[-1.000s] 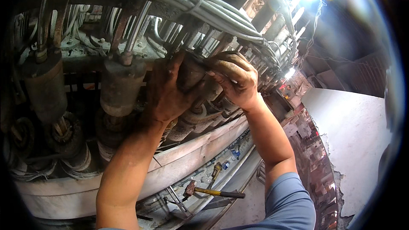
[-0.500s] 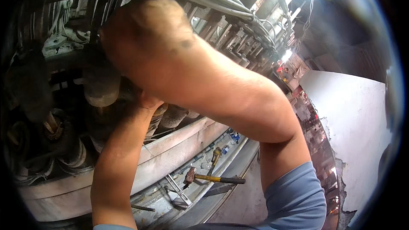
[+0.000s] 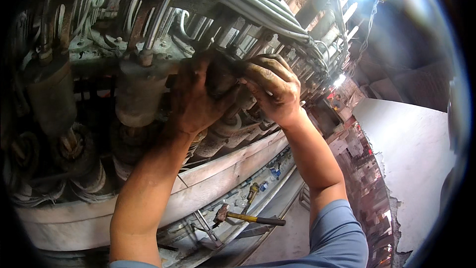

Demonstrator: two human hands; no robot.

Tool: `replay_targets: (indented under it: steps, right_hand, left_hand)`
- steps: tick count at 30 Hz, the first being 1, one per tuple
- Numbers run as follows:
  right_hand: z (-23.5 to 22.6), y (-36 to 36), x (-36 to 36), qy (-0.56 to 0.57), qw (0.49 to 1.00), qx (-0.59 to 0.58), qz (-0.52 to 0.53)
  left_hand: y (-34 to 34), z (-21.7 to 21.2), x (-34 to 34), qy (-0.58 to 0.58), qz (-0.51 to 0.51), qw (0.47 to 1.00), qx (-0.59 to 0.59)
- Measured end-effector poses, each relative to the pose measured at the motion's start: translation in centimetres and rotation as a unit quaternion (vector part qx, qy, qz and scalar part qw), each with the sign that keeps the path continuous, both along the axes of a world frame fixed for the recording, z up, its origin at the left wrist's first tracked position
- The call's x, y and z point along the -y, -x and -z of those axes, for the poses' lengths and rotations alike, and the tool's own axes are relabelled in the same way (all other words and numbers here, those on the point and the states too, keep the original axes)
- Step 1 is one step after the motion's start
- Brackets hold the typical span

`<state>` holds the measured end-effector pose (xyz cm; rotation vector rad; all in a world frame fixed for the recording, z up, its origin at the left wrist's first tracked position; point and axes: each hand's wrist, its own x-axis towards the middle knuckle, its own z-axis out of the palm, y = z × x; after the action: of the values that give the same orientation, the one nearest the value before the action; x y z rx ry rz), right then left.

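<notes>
Nearest the camera, two bare forearms rise from the lower edge, the right one out of a blue-grey sleeve point(image 3: 342, 238). Below them, on a pale, dusty ledge point(image 3: 208, 183) along the machine's base, lies a hammer with a yellow handle and rusty head point(image 3: 248, 217), set down within easy reach.

Higher up, both hands meet on one dark, grimy cylindrical fitting point(image 3: 220, 77) that sits among a row of like parts on the machine. The left hand point(image 3: 196, 101) cups it from the left, fingers curled and pressed around its body, seemingly to steady it. The right hand point(image 3: 272, 89) closes over its upper right side, fingers point(image 3: 270, 67) bent and clamped on it; what they pinch underneath is hidden.

To the left stands a dusty grey metal cylinder point(image 3: 136, 92). Beyond, a bundle of grey cables point(image 3: 248, 0) runs overhead into bright glare.
</notes>
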<state>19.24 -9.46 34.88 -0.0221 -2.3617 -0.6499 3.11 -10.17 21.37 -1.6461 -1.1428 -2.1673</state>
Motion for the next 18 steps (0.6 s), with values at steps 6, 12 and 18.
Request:
replay_targets:
  steps: [6,12,18]
  right_hand:
    - [0.4,-0.2,0.4,-0.013,1.000,0.007,0.027]
    - [-0.6,6.5,4.4,-0.149,0.982,0.089,0.076]
    - [-1.8,10.2,4.1,-0.237,0.969,0.067,0.038]
  left_hand:
    - [-0.7,-0.1,-0.4,-0.027,0.014,1.000,-0.006]
    - [-1.1,1.1,-2.0,0.001,-0.029,0.998,-0.058]
    - [0.1,1.1,-2.9,0.045,-0.024,0.997,-0.064]
